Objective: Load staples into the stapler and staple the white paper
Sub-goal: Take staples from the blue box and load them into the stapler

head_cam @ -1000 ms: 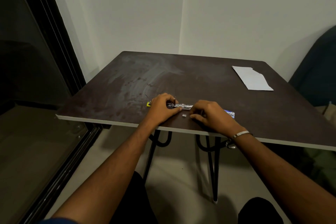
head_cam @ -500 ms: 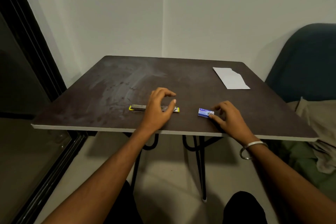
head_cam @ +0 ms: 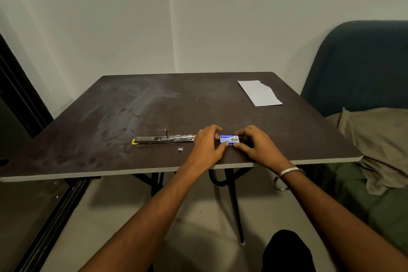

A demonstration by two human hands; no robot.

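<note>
Both hands on the staple box (head_cam: 229,140)
My left hand (head_cam: 207,147) and right hand (head_cam: 256,146) pinch it; the opened stapler (head_cam: 163,138) lies lengthwise just left

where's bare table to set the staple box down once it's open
Widest bare patch: the table middle and far left, between the opened stapler and the white paper. Also bare: the near-left corner before the stapler. Crowded: the near edge, where both hands pinch the staple box beside a loose staple bit.
</note>
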